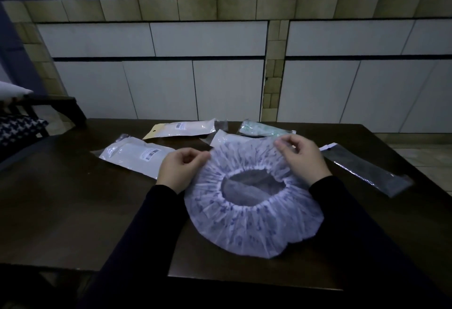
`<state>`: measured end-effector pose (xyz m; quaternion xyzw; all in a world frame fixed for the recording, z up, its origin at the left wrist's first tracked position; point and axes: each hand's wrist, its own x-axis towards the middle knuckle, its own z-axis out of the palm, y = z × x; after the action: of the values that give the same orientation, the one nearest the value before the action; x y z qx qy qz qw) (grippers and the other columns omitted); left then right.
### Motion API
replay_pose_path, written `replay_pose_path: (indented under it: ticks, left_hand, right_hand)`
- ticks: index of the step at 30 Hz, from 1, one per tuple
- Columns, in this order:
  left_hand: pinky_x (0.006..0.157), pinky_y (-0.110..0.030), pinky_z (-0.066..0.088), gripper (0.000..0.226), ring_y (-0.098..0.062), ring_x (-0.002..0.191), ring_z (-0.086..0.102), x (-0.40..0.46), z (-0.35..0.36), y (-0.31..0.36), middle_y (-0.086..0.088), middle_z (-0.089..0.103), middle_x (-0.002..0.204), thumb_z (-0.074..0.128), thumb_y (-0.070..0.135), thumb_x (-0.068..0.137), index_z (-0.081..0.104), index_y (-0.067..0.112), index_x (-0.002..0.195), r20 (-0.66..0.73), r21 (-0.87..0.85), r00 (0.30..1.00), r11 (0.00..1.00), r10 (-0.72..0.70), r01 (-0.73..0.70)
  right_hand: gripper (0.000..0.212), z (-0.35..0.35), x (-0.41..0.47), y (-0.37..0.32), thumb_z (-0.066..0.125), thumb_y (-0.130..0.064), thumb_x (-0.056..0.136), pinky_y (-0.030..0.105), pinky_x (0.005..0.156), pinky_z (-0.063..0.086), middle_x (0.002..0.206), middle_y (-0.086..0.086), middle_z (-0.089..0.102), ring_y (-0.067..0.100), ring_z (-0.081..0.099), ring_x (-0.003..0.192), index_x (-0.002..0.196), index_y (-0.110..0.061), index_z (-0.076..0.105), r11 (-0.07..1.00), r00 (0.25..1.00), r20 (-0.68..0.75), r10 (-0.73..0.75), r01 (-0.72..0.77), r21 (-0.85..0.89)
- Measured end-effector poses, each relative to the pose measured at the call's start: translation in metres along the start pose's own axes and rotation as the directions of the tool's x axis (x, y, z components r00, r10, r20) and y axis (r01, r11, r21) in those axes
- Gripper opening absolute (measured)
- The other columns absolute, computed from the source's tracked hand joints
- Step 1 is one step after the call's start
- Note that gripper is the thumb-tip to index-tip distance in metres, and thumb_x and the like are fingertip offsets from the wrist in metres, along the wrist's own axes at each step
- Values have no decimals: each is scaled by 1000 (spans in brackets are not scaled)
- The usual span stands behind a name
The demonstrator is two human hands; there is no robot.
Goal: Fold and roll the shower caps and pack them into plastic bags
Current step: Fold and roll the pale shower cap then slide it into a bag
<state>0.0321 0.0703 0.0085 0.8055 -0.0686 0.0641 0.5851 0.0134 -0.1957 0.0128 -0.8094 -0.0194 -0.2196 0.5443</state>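
Both sets of fingers were pinched on the far rim of the cap (254, 213): left hand (179, 169) at its left edge, right hand (302, 156) at the top. The cap lay spread, opening up, on the counter (73, 198). Bags (137, 154) lay beyond it.

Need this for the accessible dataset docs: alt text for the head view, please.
A person's left hand and right hand pinch the far edge of a white, blue-printed shower cap spread open-side up on a dark table. Beyond it lie several plastic bags, one with a barcode label and one holding something green.
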Motion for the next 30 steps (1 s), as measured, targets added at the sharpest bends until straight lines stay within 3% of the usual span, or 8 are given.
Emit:
replay_pose_path:
  ticks: [3, 6, 9, 13, 17, 20, 24, 30]
  left_hand:
    - [65, -18, 48, 18, -6, 85, 65, 0, -5, 1, 9, 70, 88, 66, 41, 86, 70, 24, 90, -114, -9, 993, 1000, -26, 25]
    - [69, -19, 47, 33, -6, 94, 60, -3, -2, 0, 10, 66, 98, 65, 50, 83, 67, 25, 105, -79, 14, 996, 999, -32, 33]
    - [68, -21, 48, 44, -11, 100, 59, -6, -5, -1, 7, 62, 107, 71, 47, 79, 59, 30, 118, 36, -22, 995, 996, -91, 92]
    - [69, -27, 56, 51, -15, 102, 61, -6, -14, -1, 4, 59, 113, 74, 25, 81, 50, 42, 122, 179, -130, 980, 985, -88, 112]
    - [71, -32, 59, 55, -21, 98, 67, -6, -26, -5, -6, 64, 114, 74, 19, 81, 51, 38, 127, 151, -197, 982, 970, -110, 139]
    - [71, -25, 54, 56, -10, 94, 64, -8, -38, -7, 1, 65, 108, 79, 19, 76, 54, 42, 121, 140, -1, 985, 994, -104, 105]
    - [76, -18, 44, 49, -9, 101, 57, -13, -45, -5, 6, 60, 110, 76, 26, 80, 55, 38, 123, 97, 254, 995, 966, 20, -44]
    - [100, -38, 44, 50, -18, 120, 51, -35, -26, 10, -2, 55, 135, 55, 44, 92, 50, 19, 135, -202, 601, 947, 795, 252, -83]
  right_hand:
    - [8, -6, 3, 1, 63, -25, 91, 14, 70, 43, 85, -9, 64, 3, 57, 81, 85, -21, 65, 999, 995, -103, -9, 6, -33]
    - [9, -5, 2, 5, 61, -24, 93, 9, 61, 40, 84, -6, 63, 1, 56, 75, 87, -18, 64, 998, 989, -143, 45, -52, -45]
    - [12, -7, 2, 6, 59, -25, 94, 17, 63, 42, 84, -4, 63, 9, 57, 78, 87, -17, 64, 993, 972, -207, 110, -117, -22]
    - [21, -11, -3, 9, 57, -35, 94, 30, 74, 47, 89, 1, 63, 17, 58, 85, 97, -15, 63, 972, 970, -135, 201, -214, -96]
    - [18, -9, -15, 9, 54, -37, 95, 28, 62, 40, 75, -1, 58, 17, 55, 72, 94, -21, 59, 925, 965, -28, 259, -257, -279]
    - [13, -9, -20, 1, 53, -31, 96, 29, 58, 39, 70, 2, 57, 17, 53, 66, 93, -20, 57, 905, 975, -3, 221, -206, -373]
    - [19, -6, -24, -6, 53, -39, 95, 35, 73, 48, 84, -1, 61, 18, 58, 80, 104, -24, 60, 849, 987, 8, 160, -134, -511]
    - [34, 8, -44, -31, 41, -44, 97, 36, 90, 42, 118, -1, 55, 16, 50, 107, 121, -25, 55, 724, 962, -108, -252, 113, -680]
